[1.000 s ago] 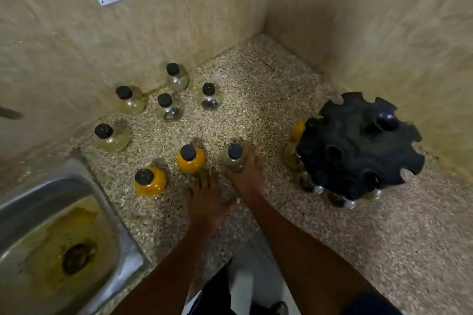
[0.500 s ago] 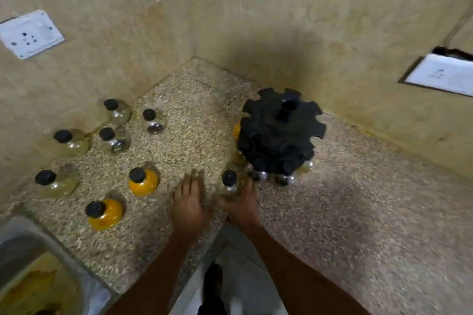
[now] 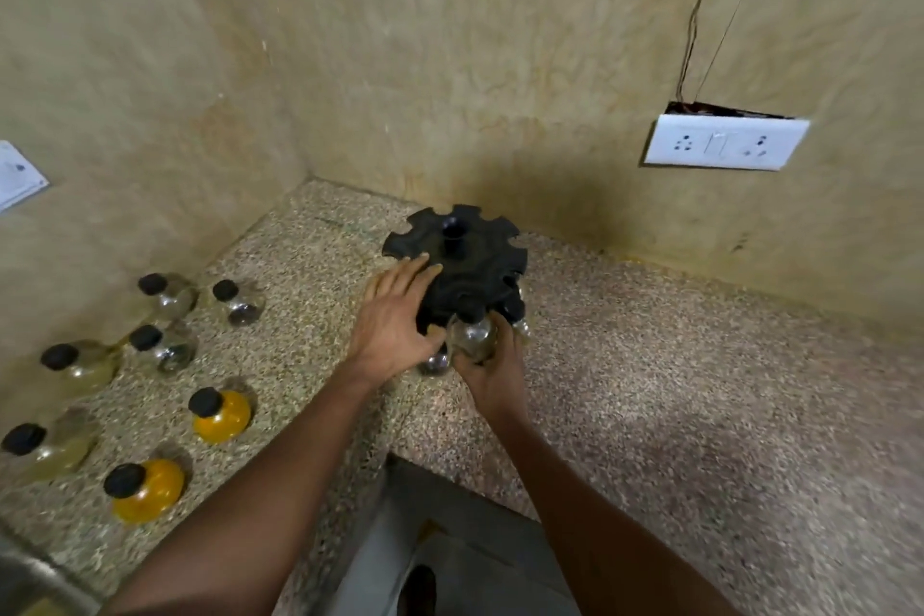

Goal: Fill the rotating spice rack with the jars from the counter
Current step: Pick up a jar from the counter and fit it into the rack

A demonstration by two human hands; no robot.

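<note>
We held a clear jar (image 3: pixel 472 338) upright in our right hand (image 3: pixel 492 373), fingers curled round it, at the near rim of the rack (image 3: pixel 462 260) | left hand (image 3: pixel 395 320) lay flat on the rack's left side, fingers straight | slot lay just beyond the jar | seven jars left of the rack.

Counter (image 3: pixel 700 390) right of rack (image 3: pixel 465 260) open; seven jars (image 3: pixel 220 415) crowd left (walls hem corner).

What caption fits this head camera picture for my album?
Right hand slots a clear glass jar into the black rotating spice rack, steadied by the left hand.
</note>
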